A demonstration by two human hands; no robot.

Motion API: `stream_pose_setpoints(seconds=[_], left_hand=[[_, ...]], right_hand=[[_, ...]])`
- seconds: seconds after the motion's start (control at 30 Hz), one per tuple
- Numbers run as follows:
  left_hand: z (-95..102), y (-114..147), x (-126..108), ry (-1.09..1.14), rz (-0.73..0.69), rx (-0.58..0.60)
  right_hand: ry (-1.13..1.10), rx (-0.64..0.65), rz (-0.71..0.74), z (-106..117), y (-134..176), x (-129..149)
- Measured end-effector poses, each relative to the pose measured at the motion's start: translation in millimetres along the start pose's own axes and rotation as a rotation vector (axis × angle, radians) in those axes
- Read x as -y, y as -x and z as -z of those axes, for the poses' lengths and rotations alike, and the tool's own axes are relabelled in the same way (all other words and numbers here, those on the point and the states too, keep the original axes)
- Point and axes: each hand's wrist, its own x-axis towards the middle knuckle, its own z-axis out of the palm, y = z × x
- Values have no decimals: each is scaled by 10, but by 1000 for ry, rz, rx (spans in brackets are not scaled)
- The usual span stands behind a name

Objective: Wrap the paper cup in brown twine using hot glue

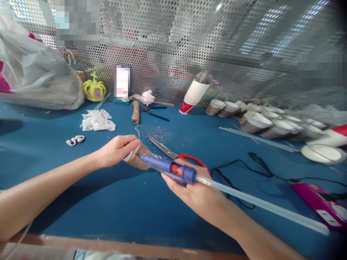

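Note:
My left hand (119,148) is closed around a small paper cup wrapped in brown burlap (143,163), tilted on its side above the blue table. A thread of twine runs from the cup to a spool of twine (136,112) behind it. In my right hand (202,193) is a blue hot glue gun (158,163), its nozzle at the cup's burlap side, close to my left fingers. I cannot tell whether the nozzle touches. A long clear glue stick (260,200) sticks out of the gun's back. Red-handled scissors (164,148) lie just beyond the gun.
Behind are pliers (155,112), white lace (98,121), a yellow crown (94,90) and a stack of paper cups (195,93). Several burlap-wrapped cups (255,122) stand at right. A black cord (260,166) runs near a purple power strip (317,204). A plastic bag (40,72) fills the left.

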Motion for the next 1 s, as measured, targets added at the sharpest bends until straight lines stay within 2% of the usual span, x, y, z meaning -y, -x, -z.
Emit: stream_pose_setpoints(seconds=[0.17, 0.33, 0.63, 0.77, 1.0], left_hand=[[9, 2, 4, 29, -6, 24], [16, 12, -7, 54, -6, 44], [5, -1, 52, 78, -2, 51], [4, 1, 44, 94, -15, 62], [10, 7, 52, 55, -31, 25]], right_hand=[[31, -46, 14, -17, 18, -26], [89, -98, 92, 1, 1, -38], [91, -63, 99, 71, -91, 8], [115, -90, 88, 65, -68, 7], [163, -69, 112, 87, -116, 19]])
